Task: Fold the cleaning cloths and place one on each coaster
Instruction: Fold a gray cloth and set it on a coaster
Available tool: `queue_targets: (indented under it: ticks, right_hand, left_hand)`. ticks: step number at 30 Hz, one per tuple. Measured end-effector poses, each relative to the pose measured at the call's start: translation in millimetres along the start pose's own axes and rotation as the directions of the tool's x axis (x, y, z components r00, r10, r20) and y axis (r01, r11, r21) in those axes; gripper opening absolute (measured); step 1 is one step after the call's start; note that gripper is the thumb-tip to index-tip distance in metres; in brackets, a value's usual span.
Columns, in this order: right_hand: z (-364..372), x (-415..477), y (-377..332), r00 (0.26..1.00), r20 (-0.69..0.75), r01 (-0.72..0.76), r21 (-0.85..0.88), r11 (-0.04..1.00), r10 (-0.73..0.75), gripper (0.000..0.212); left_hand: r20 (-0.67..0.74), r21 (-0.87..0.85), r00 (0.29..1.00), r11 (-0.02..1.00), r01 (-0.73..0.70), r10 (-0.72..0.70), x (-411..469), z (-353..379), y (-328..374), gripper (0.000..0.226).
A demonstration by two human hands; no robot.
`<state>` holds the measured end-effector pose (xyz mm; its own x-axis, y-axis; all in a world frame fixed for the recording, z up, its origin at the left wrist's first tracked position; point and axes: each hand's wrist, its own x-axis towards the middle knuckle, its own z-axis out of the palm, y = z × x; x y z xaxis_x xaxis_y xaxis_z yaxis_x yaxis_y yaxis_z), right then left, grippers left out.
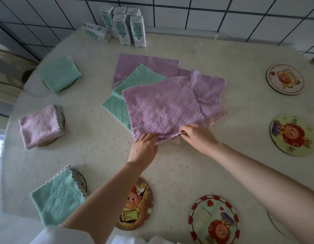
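A pile of unfolded cloths lies mid-table; the top purple cloth lies flat over a green cloth and other purple ones. My left hand grips its near left corner and my right hand pinches its near edge. Folded cloths sit on three coasters at the left: a green one, a pink one and a green one. Bare coasters lie near me and at the right.
Several milk cartons stand at the table's far edge against a tiled wall, one lying flat. A cream tablecloth covers the table. A white rim shows at the near right under my arm.
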<state>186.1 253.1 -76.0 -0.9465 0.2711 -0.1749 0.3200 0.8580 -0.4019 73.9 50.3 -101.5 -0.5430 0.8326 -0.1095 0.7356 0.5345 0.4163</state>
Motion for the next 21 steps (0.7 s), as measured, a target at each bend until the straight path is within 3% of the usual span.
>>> queue_targets:
  ticks: [5, 9, 11, 15, 21]
  right_hand:
    - [-5.2, -6.8, 17.7, 0.995, 0.098, 0.012, 0.042, 0.999, -0.016, 0.015]
    - [-13.8, -10.9, 26.4, 0.995, 0.096, 0.003, -0.047, 0.999, 0.002, 0.035]
    - [-19.9, -11.0, 31.6, 0.996, 0.075, -0.043, -0.088, 0.995, 0.05, 0.035]
    - [-34.8, -5.9, 35.7, 0.987, -0.049, -0.157, -0.027, 0.987, 0.155, 0.02]
    - [-67.7, 4.9, 15.8, 0.954, -0.274, -0.088, 0.134, 0.987, 0.122, 0.016]
  left_hand:
    - [0.073, -0.14, 0.996, 0.988, 0.069, -0.059, 8.4, -14.7, -13.9, 0.022]
    - [0.099, -0.128, 0.99, 0.985, 0.116, -0.104, 18.0, -28.2, -12.6, 0.021]
    - [0.113, -0.096, 0.985, 0.985, 0.145, -0.134, 22.3, -36.0, -13.7, 0.022]
    - [0.076, -0.031, 0.974, 0.976, 0.215, -0.212, 29.9, -54.3, -16.9, 0.023]
    - [-0.122, -0.037, 0.961, 0.969, 0.244, -0.247, 43.3, -95.1, -16.3, 0.022]
